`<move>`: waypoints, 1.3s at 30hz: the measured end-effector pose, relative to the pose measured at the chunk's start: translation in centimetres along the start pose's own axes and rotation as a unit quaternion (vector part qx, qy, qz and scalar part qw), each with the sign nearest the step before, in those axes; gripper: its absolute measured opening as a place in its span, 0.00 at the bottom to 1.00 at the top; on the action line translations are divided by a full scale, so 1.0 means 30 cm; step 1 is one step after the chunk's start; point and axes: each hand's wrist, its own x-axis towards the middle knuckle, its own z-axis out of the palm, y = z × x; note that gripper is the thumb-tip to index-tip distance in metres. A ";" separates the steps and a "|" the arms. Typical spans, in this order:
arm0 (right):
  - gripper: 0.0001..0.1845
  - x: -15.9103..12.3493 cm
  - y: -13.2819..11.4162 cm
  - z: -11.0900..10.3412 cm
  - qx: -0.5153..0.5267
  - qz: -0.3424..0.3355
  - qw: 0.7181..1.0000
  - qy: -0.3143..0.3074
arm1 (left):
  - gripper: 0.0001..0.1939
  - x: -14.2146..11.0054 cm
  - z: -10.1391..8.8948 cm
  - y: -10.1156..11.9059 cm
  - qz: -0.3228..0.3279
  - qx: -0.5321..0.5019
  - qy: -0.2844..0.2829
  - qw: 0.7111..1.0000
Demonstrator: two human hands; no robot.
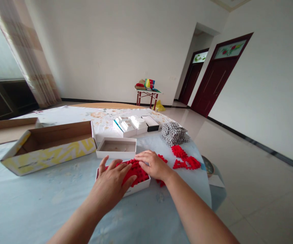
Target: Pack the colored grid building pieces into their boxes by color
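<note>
A small white box (pixel 138 187) on the blue tablecloth holds red bumpy, knitted-looking pieces (pixel 139 173). Over its left part lies my left hand (pixel 114 178), fingers spread on the red pieces. My right hand (pixel 151 164) rests at the box's right far corner, fingers stretched out and touching the red material. Just behind stands a white box lid or tray (pixel 117 154) with nothing in it but a grey inside. More red pieces (pixel 187 161) lie to the right, some partly hidden behind my right wrist. Beyond them sits a grey bumpy bundle (pixel 174 133).
A large open cardboard box with yellow pattern (pixel 60 156) stands at left, another open carton (pixel 9 128) behind it. Several white boxes (pixel 130 125) and a black-sided box (pixel 150 123) are farther back. The round table's edge (pixel 207 183) curves at right. A small side table (pixel 149 90) stands by the wall.
</note>
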 end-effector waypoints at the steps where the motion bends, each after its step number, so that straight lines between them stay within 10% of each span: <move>1: 0.15 -0.002 0.005 0.002 -0.002 0.003 1.000 -0.003 | 0.14 0.001 -0.002 0.003 -0.003 0.006 0.005 1.000; 15: 0.21 -0.019 -0.064 -0.047 0.067 0.011 0.997 -0.026 | 0.21 -0.080 -0.107 -0.225 -0.150 0.011 0.012 0.988; 30: 0.14 -0.011 -0.092 -0.026 0.087 -0.001 0.993 -0.077 | 0.21 -0.181 0.001 -0.231 -0.162 -0.178 -0.015 0.971; 35: 0.13 -0.026 -0.007 -0.124 0.101 0.099 0.985 0.100 | 0.22 -0.199 0.034 -0.258 -0.197 -0.219 0.012 0.955; 39: 0.14 -0.075 0.070 -0.187 0.042 0.207 0.977 0.044 | 0.23 -0.207 0.057 -0.277 -0.238 -0.236 0.033 0.942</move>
